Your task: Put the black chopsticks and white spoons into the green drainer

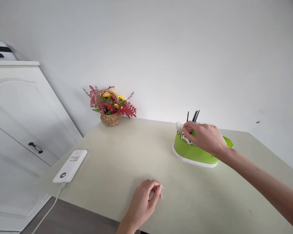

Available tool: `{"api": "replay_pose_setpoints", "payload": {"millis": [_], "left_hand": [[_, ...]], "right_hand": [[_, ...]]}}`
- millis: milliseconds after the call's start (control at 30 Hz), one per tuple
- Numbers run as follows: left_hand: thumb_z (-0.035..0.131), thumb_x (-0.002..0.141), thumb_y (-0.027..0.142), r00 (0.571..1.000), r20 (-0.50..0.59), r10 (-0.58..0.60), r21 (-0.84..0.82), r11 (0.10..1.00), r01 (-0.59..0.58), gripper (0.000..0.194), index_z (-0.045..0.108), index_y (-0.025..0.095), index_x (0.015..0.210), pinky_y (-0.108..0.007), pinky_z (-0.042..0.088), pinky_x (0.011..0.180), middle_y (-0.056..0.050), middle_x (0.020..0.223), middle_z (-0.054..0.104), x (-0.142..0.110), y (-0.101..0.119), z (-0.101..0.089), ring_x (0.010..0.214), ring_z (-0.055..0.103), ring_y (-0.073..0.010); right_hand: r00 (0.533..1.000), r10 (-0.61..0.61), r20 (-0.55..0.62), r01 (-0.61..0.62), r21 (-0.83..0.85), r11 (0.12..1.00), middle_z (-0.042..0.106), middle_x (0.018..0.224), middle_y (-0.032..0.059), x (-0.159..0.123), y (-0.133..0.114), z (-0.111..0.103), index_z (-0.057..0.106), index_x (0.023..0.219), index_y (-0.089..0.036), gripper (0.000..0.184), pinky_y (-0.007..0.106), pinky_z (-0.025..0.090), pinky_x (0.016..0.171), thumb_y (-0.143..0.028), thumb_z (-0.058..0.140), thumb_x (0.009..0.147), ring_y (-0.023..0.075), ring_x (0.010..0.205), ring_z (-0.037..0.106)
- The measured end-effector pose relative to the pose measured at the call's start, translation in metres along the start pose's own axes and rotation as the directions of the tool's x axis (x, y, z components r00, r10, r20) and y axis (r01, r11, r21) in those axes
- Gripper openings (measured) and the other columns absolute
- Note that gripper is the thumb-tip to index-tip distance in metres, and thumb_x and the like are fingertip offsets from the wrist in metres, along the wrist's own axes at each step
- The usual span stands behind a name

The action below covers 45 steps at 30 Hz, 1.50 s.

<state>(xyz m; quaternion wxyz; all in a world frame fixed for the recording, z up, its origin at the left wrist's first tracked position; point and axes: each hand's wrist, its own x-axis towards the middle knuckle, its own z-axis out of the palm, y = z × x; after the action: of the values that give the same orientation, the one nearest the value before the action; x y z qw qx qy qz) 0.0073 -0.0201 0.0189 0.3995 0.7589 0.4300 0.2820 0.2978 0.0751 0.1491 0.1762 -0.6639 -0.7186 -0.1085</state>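
A green cutlery holder (192,152) on a white base stands at the right back of the pale table (127,156). Black sticks (194,116) and white utensils (179,126) rise from it. My right hand (203,136) reaches over the holder, fingers curled on a white utensil inside it. My left hand (144,200) rests on the table near the front edge, fingers loosely curled with nothing in them.
A wicker basket of red and yellow flowers (110,107) stands at the back by the wall. A white power bank (70,165) with a cable lies at the table's left edge. A white cabinet (19,123) stands to the left.
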Motion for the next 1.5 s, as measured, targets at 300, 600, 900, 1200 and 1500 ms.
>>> {"api": "replay_pose_setpoints", "payload": {"millis": [300, 600, 900, 1200, 1500], "left_hand": [[0.044, 0.109, 0.041, 1.0, -0.014, 0.013, 0.009, 1.0, -0.013, 0.031, 0.065, 0.024, 0.093, -0.024, 0.046, 0.061, -0.003, 0.085, 0.074, 0.002, -0.001, 0.0, 0.084, 0.069, -0.0182], [0.044, 0.109, 0.042, 1.0, -0.013, 0.004, 0.01, 1.0, -0.004, 0.032, 0.066, 0.024, 0.095, -0.024, 0.046, 0.061, -0.003, 0.085, 0.074, 0.001, 0.002, 0.0, 0.083, 0.069, -0.018], [0.043, 0.109, 0.042, 1.0, -0.014, 0.014, 0.009, 1.0, -0.014, 0.032, 0.067, 0.024, 0.097, -0.024, 0.043, 0.056, -0.003, 0.085, 0.075, 0.001, -0.002, 0.001, 0.081, 0.069, -0.0179], [0.044, 0.109, 0.04, 1.0, -0.013, 0.028, 0.008, 1.0, -0.028, 0.03, 0.065, 0.024, 0.093, -0.024, 0.046, 0.064, -0.002, 0.086, 0.073, 0.001, -0.004, 0.002, 0.084, 0.069, -0.0178], [0.043, 0.109, 0.04, 0.999, -0.01, 0.034, 0.008, 0.999, -0.033, 0.031, 0.064, 0.024, 0.094, -0.024, 0.045, 0.062, -0.002, 0.086, 0.073, 0.0, -0.003, 0.001, 0.083, 0.069, -0.0172]], "right_hand": [[0.996, 0.08, -0.045, -0.077, 0.062, 0.995, 0.078, 0.112, 0.0037, 0.02, 0.025, -0.004, 0.066, 0.115, -0.028, 0.03, 0.035, 0.044, 0.069, -0.036, 0.042, 0.099, 0.0242, 0.089, 0.071], [0.983, 0.05, 0.176, -0.055, 0.027, 0.998, 0.078, 0.112, 0.0129, 0.049, 0.017, 0.013, 0.062, 0.137, -0.023, 0.046, 0.041, 0.048, 0.074, -0.027, 0.043, 0.095, 0.031, 0.095, 0.071], [0.962, -0.091, 0.257, 0.037, 0.208, 0.977, 0.075, 0.128, 0.0032, 0.062, 0.013, 0.014, 0.061, 0.136, -0.025, 0.049, 0.037, 0.053, 0.09, -0.017, 0.044, 0.09, 0.0239, 0.112, 0.069], [0.933, -0.191, 0.306, 0.042, 0.433, 0.9, 0.076, 0.125, -0.0011, 0.039, 0.004, -0.005, 0.058, 0.133, -0.029, 0.04, 0.034, 0.053, 0.083, -0.025, 0.043, 0.096, 0.0196, 0.097, 0.073], [0.996, -0.039, 0.082, 0.006, 0.371, 0.929, 0.077, 0.117, 0.0, 0.015, 0.017, -0.021, 0.067, 0.12, -0.03, 0.033, 0.035, 0.053, 0.078, -0.032, 0.046, 0.095, 0.019, 0.082, 0.068]]}}
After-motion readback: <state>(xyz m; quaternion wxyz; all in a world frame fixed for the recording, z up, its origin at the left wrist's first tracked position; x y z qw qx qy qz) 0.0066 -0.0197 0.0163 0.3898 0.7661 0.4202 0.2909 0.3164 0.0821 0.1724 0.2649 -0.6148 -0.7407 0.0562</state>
